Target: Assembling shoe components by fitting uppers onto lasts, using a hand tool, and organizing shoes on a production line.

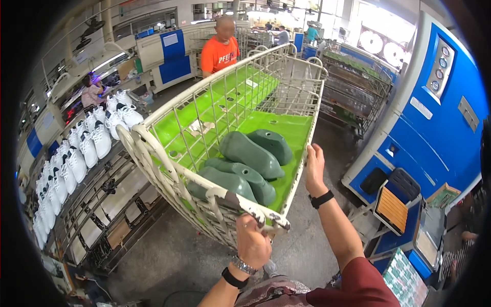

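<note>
A cream-painted wire cart [215, 110] stands tilted in view in front of me, its paint chipped at the near corner. Several dark green shoe lasts [250, 153] lie on its bright green shelf liner [294, 125], at the near end. My left hand [253, 240] is closed around the frame at that near corner; the wrist carries a metal watch and a black band. Along the right-hand rail rests my right hand [316, 171], fingers stretched upward against the edge, holding nothing loose. The undersides of both hands are partly hidden.
White sneakers [84, 148] stand in rows on a rack at the left. A person in an orange shirt [220, 53] stands beyond the cart. On the right are a large blue machine [434, 112] and a chair with a wooden slatted board [392, 211]. More wire racks [350, 84] stand behind.
</note>
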`<state>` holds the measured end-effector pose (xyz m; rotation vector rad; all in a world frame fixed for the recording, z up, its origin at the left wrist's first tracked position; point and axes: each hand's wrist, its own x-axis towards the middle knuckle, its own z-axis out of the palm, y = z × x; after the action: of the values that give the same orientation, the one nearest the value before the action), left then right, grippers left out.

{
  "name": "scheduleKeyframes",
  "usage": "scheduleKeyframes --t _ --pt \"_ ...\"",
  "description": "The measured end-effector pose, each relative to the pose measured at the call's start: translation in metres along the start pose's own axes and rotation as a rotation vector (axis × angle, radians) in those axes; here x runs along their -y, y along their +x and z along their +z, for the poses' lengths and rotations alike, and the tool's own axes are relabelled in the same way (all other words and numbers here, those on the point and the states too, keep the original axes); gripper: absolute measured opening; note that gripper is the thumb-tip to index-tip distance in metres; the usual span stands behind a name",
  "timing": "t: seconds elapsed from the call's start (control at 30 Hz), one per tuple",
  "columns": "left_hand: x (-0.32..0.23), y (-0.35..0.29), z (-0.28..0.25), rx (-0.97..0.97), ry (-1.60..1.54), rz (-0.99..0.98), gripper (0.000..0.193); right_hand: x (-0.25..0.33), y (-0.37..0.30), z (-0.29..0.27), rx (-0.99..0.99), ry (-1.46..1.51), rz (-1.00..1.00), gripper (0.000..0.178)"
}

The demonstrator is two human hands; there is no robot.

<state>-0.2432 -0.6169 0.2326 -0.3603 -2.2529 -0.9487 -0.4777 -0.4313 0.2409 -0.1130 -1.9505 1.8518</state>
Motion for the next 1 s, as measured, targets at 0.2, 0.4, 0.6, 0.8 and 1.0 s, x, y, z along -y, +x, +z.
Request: scheduleKeyframes --t 0.2,0.4,0.6,0.8,1.0 --pt "0.01 0.018 0.034 0.012 -0.017 0.014 0.059 0.063 -0.043 -0.036 0.272 -0.137 -0.559 0.05" --pt "0.002 0.054 0.073 -0.039 -0.015 0.064 0.046 0.055 -0.022 -0.054 0.356 -0.192 -0.47 0.042" --pt "0.003 0.078 0.107 -0.054 -0.002 0.059 0.053 0.085 -0.009 -0.063 0.384 -0.145 -0.518 0.041" --pt "0.001 0.104 0.114 0.205 0.048 0.011 0.053 0.123 -0.03 -0.04 0.454 -0.224 -0.856 0.036" --pt "0.089 0.048 -0.012 0.338 0.462 -0.119 0.078 0.081 0.019 -0.041 0.214 -0.427 -0.829 0.025"
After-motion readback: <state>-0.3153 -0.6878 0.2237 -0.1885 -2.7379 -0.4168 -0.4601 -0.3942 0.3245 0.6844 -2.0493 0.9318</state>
